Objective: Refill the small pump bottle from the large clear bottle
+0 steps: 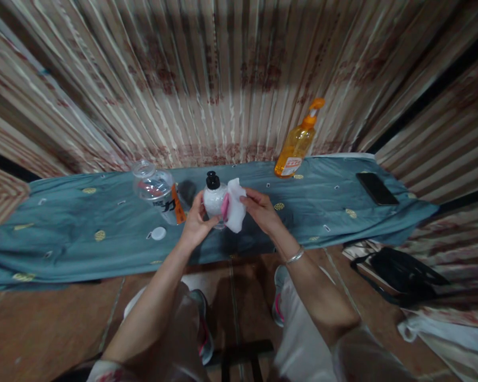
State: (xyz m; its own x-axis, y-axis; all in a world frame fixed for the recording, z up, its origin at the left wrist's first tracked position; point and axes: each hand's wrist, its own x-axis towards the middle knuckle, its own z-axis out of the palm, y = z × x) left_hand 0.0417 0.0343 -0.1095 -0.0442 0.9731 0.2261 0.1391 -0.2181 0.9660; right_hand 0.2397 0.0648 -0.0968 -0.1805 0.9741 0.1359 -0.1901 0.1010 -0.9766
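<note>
L hand [195,220] grips small white bottle [215,201] w/ black cap, held upright just above worktop [83,223] front edge. R hand [261,209] pinches white cloth [236,211] against bottle's right side. Left of bottle: clear jar [157,191] tilted, white lid [158,233] near it. Orange pump bottle [297,143] behind-right of bottle; phone [376,188] far right.

I see a matt teal cloth [103,212] covering the bench; glossy clear plastic jar [155,188], soft white tissue [236,209].
</note>
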